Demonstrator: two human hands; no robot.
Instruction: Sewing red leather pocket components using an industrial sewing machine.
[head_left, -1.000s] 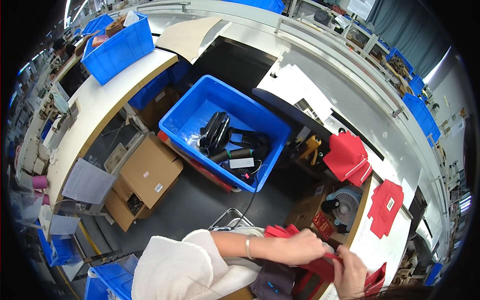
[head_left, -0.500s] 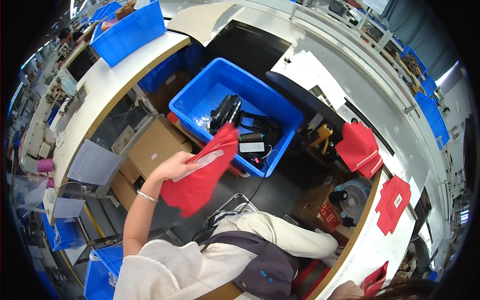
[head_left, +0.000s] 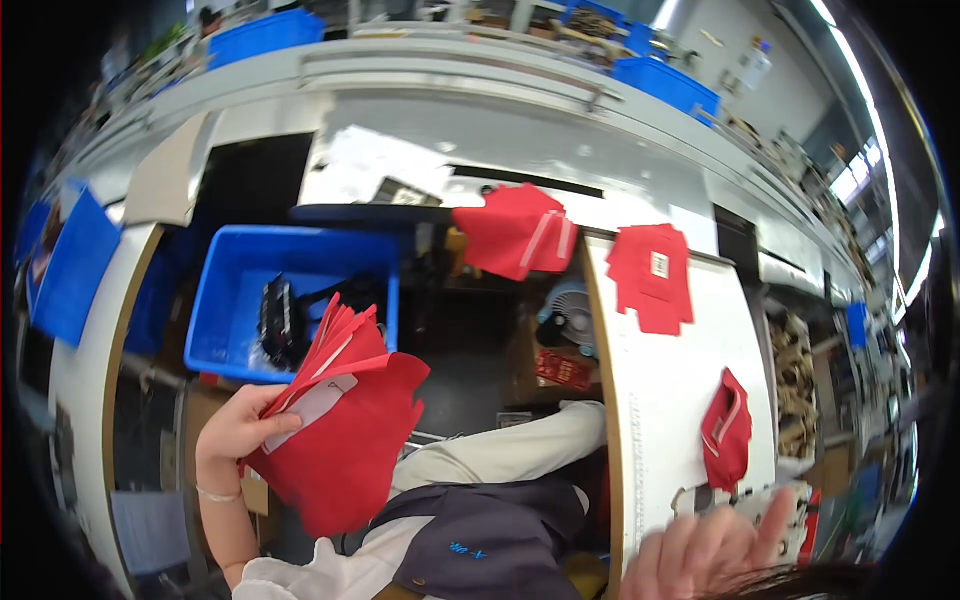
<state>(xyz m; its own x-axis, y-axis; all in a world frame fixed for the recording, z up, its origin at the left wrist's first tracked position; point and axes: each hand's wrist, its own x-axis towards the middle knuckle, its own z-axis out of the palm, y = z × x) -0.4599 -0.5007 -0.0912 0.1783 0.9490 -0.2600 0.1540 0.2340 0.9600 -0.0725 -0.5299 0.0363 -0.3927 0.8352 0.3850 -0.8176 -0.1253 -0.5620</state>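
You have four lots of red cloth in view: one bundle (head_left: 345,455) in your left hand (head_left: 238,422), and three more to the right. Of those three, one folded piece (head_left: 728,435) lies on the white desk (head_left: 640,400), one stack (head_left: 652,280) with a single pale label lies farther back on it, and one pile (head_left: 512,232) with two white strips sits near the desk's far corner.

Your left grip is clenched on the bundle at its left edge, your thumb pressing one white slip (head_left: 312,408) against the cloth. The bundle spreads out to the right of that grip, several layers fanned at its upper end, its top overlapping one large blue bin (head_left: 290,240) in view. Your right hand (head_left: 700,555) is blurred at the lower edge, its grip released, some fingers bent and one stretched out, just below the folded piece. One fan (head_left: 572,318) and one red packet (head_left: 563,370) stand beneath.
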